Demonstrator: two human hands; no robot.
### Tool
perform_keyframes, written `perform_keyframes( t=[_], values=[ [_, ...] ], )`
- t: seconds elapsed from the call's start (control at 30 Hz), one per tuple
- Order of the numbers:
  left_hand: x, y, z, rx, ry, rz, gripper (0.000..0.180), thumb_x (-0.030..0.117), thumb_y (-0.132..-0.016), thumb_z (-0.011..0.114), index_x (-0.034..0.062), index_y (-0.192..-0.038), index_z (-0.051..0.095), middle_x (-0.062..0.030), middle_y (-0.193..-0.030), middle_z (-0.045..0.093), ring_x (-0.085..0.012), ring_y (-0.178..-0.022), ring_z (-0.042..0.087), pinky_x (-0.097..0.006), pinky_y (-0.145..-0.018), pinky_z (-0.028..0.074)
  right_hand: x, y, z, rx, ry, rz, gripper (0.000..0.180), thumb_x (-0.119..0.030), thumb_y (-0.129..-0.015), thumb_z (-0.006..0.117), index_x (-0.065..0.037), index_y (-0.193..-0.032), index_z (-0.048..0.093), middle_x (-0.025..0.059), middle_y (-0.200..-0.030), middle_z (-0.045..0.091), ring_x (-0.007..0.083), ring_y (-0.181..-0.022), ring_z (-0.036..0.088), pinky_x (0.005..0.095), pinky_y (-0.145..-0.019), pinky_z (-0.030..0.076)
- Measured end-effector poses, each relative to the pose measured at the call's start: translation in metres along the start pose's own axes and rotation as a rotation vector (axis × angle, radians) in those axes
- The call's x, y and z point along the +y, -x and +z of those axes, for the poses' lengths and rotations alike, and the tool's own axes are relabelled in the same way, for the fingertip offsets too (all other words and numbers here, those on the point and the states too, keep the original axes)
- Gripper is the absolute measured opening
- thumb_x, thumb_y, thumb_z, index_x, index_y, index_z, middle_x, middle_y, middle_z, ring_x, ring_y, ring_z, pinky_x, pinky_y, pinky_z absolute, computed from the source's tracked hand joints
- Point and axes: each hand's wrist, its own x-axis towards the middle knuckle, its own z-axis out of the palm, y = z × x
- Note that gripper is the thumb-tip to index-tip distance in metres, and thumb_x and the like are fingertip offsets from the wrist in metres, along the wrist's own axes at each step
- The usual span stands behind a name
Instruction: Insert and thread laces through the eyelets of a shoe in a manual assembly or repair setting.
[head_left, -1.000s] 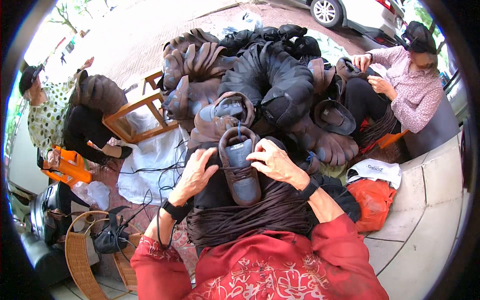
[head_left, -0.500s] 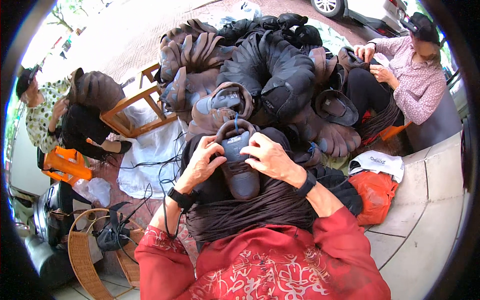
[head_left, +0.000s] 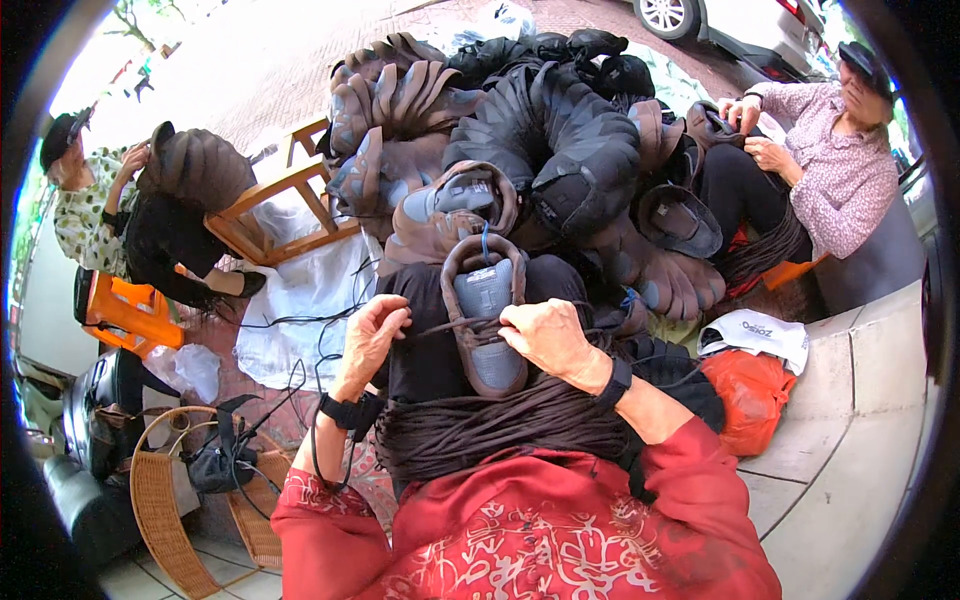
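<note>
A brown and grey-blue shoe upper [head_left: 487,292] rests on my lap, its collar pointing away from me and a blue tie at its far end. My right hand [head_left: 553,338] pinches a dark shoelace [head_left: 462,325] over the front of the shoe. To the left of the shoe, my left hand [head_left: 374,335] is raised, thumb and fingers pinched together on the lace's other stretch. A thick bundle of dark laces [head_left: 500,430] lies across my lap, just below the toe.
Ahead rises a heap of nested black shoe uppers [head_left: 540,130] and brown ones [head_left: 400,100]. One co-worker [head_left: 835,190] handles a shoe at the right, another [head_left: 90,210] at the left. A wooden stool frame [head_left: 280,205], wicker chair [head_left: 160,500] and red bag [head_left: 750,400] stand around me.
My left hand has left the shoe's collar and moved left. My right hand has shifted right and down, drawing a lace across the shoe, whose collar now shows wider.
</note>
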Motion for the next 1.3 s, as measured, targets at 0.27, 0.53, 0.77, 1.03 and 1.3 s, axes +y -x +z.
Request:
perform_keyframes(
  t=[0.27, 0.53, 0.77, 1.03, 1.3],
  values=[
    [0.029, 0.0, 0.039, -0.157, -0.792, 0.575, 0.017, 0.023, -0.076, 0.063, 0.0053, -0.078, 0.061, -0.0078, -0.074, 0.056, -0.0249, -0.076, 0.049, -0.035, -0.07, 0.038, 0.01, -0.011, -0.009, -0.149, -0.044, 0.082, 0.017, -0.023, -0.073, 0.062, -0.007, -0.074, 0.058, 0.0112, -0.061, 0.06, 0.0302, -0.059, 0.06, 0.0385, -0.057, 0.048],
    [0.026, -0.014, 0.048, -0.194, -0.654, 0.48, 0.02, 0.02, -0.076, 0.063, 0.0028, -0.066, 0.059, -0.0086, -0.064, 0.055, -0.0258, -0.068, 0.051, -0.036, -0.064, 0.038, 0.01, -0.027, -0.01, -0.044, -0.034, -0.006, 0.019, -0.025, -0.073, 0.063, -0.007, -0.071, 0.061, 0.0111, -0.072, 0.059, 0.0271, -0.067, 0.06, 0.037, -0.06, 0.047],
    [0.021, -0.006, 0.031, -0.206, -0.668, 0.523, 0.02, 0.019, -0.075, 0.063, 0.0045, -0.063, 0.056, -0.0065, -0.061, 0.054, -0.0242, -0.065, 0.052, -0.035, -0.066, 0.037, 0.02, -0.033, -0.006, -0.143, 0.051, -0.121, 0.016, -0.023, -0.073, 0.061, -0.007, -0.072, 0.062, 0.0096, -0.07, 0.055, 0.0269, -0.067, 0.058, 0.0361, -0.063, 0.046],
    [0.019, -0.008, 0.035, -0.175, -0.826, 0.515, 0.02, 0.02, -0.076, 0.062, 0.0027, -0.067, 0.059, -0.0092, -0.064, 0.055, -0.0258, -0.071, 0.052, -0.035, -0.068, 0.038, 0.022, -0.01, -0.006, 0.039, 0.018, -0.291, 0.015, -0.013, -0.066, 0.065, -0.009, -0.077, 0.056, 0.0055, -0.082, 0.049, 0.0227, -0.082, 0.049, 0.0336, -0.07, 0.044],
    [0.029, 0.033, 0.065, 0.002, -0.707, 0.737, 0.014, 0.005, -0.069, 0.065, 0.0037, -0.081, 0.058, -0.0085, -0.073, 0.056, -0.0268, -0.065, 0.053, -0.034, -0.057, 0.043, 0.034, -0.022, -0.02, -0.103, -0.285, 0.036, 0.014, -0.015, -0.073, 0.061, -0.002, -0.076, 0.056, 0.0142, -0.07, 0.06, 0.031, -0.067, 0.059, 0.0377, -0.062, 0.046]
  ],
)
